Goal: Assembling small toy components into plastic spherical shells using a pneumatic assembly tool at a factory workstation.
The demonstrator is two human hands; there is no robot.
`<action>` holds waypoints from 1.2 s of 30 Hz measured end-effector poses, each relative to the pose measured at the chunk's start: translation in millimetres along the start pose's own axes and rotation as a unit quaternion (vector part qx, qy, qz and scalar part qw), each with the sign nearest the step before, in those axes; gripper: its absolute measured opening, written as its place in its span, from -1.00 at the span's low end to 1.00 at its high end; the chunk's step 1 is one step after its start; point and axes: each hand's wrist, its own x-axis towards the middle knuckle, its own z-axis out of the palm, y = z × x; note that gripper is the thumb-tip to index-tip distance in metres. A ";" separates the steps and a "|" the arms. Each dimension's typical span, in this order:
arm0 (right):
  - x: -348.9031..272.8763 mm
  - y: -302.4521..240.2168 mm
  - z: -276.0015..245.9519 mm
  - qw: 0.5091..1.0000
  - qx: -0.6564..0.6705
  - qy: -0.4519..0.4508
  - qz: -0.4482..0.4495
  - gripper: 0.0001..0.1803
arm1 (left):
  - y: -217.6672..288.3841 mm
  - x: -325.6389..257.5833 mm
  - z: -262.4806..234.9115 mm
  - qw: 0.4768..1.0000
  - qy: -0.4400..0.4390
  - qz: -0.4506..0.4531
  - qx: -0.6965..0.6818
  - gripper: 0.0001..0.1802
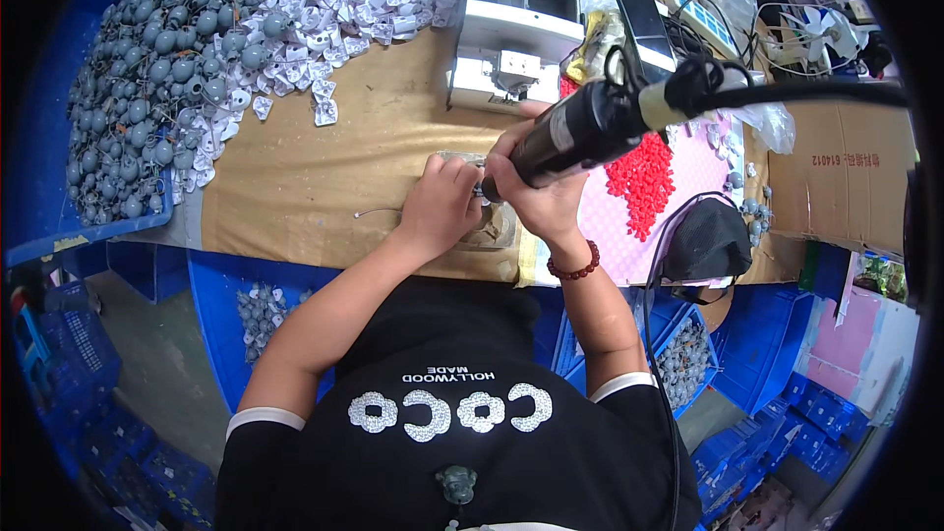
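My right hand (544, 199) is wrapped round a black electric screwdriver (578, 138), which slants down to the left with its tip at my left fingers. My left hand (440, 203) has its fingers closed at that tip, around a small part they mostly hide. From under this hand a thin wire (376, 211) sticks out to the left. Beneath both hands lies a small block-like base (495, 233), partly covered by them.
Grey round parts (147, 79) fill a blue bin at left, beside white plastic pieces (364, 0). A white machine (519, 25) stands at the back. Red pieces (641, 182) lie on a pink sheet at right, near a black pouch (706, 241). The screwdriver's cable (806, 93) runs right.
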 end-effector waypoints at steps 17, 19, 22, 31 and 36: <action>-20.2 16.2 0.4 0.994 0.096 -0.057 -0.013 -0.38 | -4.8 2.9 -7.9 0.998 -0.048 -0.014 -0.040 -0.57; -17.2 11.5 1.5 0.993 0.110 -0.036 0.006 -0.46 | -5.1 2.1 -7.9 0.997 -0.049 -0.017 -0.051 -0.57; -0.9 -1.8 -10.6 0.998 0.020 0.014 0.050 -0.50 | 0.3 1.3 -12.2 0.994 -0.054 -0.057 -0.073 -0.55; 5.2 111.2 -88.6 0.947 -0.147 0.283 0.043 -0.55 | -4.9 -15.7 -1.7 0.993 -0.020 -0.016 -0.112 -0.59; -34.3 62.8 -33.3 0.936 -0.349 0.055 0.002 -0.74 | -9.1 -19.5 -0.5 0.996 -0.005 -0.001 -0.092 -0.62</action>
